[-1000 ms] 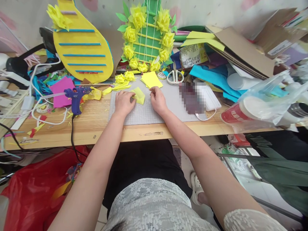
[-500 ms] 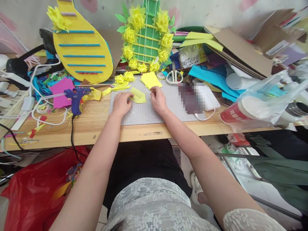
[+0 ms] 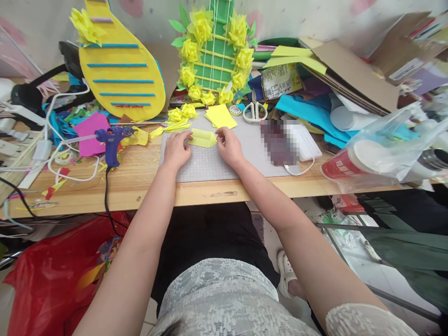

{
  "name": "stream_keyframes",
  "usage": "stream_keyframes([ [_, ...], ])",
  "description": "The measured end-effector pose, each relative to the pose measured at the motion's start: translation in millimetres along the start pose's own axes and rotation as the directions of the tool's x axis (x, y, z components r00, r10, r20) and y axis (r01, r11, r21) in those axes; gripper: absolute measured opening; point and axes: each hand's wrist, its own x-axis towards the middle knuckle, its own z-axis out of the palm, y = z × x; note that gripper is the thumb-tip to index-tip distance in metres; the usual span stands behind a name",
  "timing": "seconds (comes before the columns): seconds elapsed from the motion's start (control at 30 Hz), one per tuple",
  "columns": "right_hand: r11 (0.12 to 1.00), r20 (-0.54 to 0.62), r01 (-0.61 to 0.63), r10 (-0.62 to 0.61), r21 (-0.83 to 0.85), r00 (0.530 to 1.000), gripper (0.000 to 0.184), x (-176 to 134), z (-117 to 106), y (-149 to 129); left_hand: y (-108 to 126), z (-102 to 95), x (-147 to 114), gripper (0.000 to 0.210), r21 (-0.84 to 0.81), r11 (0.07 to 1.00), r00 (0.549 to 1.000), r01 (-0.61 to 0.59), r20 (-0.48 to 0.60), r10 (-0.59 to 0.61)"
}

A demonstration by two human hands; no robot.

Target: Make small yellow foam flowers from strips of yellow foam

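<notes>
Well, the paper [image 3: 200,138] is right in the middle, between the left hand [image 3: 177,150] and the right hand [image 3: 229,147]. Its left end is at the left thumb and finger, and its pointy end is at the tips of the right fingers. The left hand pinches the paper. The right hand has its fingers bent in close to the point, but I cannot tell if they pinch it or just touch it. Both hands are over the gray mat [image 3: 210,165] on the table [image 3: 147,168].

There is one paper between the hands. Just behind it sits one stack [image 3: 220,116] of bright yellow sheets; I cannot count the sheets. Two loose flowers [image 3: 188,110] lie to the left of the stack. One pair of scissors [image 3: 255,112] is to the right of it. Farther back are two big boards. The yellow board [image 3: 122,87] has five blue sticks [image 3: 123,81] and one flower. The green board [image 3: 221,58] has nine yellow flowers around it. One purple glue gun [image 3: 112,145] is on the left, and one red cup [image 3: 341,163] is on the right.

The paper is pale yellow, long and thin. It is folded, with a point at its right end.
</notes>
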Motion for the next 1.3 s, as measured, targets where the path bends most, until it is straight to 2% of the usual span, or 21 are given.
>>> stream_keyframes([
  [0.27,0.989,0.105,0.065,-0.052,-0.131,0.993,0.025,-3.4,-6.4,-13.1,17.6,6.9,-3.0,0.037,0.135,0.986,0.994,0.095,-0.066,-0.087],
  [0.43,0.983,0.141,0.079,-0.056,-0.164,0.988,0.025,-4.0,-7.5,-17.7,16.9,5.3,-3.2,0.036,0.098,0.986,0.984,0.134,-0.129,-0.121],
  [0.5,0.982,0.145,0.080,-0.055,-0.168,0.988,0.026,-4.2,-7.4,-17.8,12.9,3.0,-2.8,0.038,0.063,0.995,0.993,0.071,-0.099,-0.065],
  [0.6,0.982,0.147,0.069,-0.043,-0.176,0.988,0.026,-4.0,-7.0,-16.6,7.9,1.0,-1.9,0.040,0.022,0.999,0.999,-0.031,0.018,0.031],
  [0.67,0.981,0.149,0.061,-0.033,-0.182,0.988,0.026,-3.7,-6.7,-15.9,7.1,1.9,-0.9,0.037,0.030,0.999,0.999,-0.027,0.044,0.025],
  [0.83,0.972,0.156,0.076,-0.041,-0.223,0.987,0.028,-2.6,-5.2,-17.5,16.5,10.2,2.5,0.030,0.100,0.993,0.998,0.066,-0.026,-0.064],
  [0.97,0.954,0.205,0.146,-0.093,-0.261,0.974,0.027,-1.7,-3.2,-22.5,27.0,16.4,3.5,0.027,0.107,0.989,0.993,0.102,-0.066,-0.095],
  [1.07,0.932,0.283,0.217,-0.133,-0.291,0.950,0.025,-0.6,-0.6,-28.0,29.0,18.2,3.1,0.031,0.059,0.990,0.988,0.127,-0.095,-0.121],
  [1.17,0.900,0.369,0.290,-0.161,-0.325,0.915,0.025,1.4,3.9,-32.8,22.7,18.2,3.2,0.036,-0.072,0.985,0.978,0.158,-0.127,-0.167],
  [1.3,0.872,0.388,0.320,-0.168,-0.370,0.906,0.026,5.3,10.9,-32.5,5.6,16.4,4.4,0.039,-0.287,0.941,0.964,0.181,-0.138,-0.228],
])
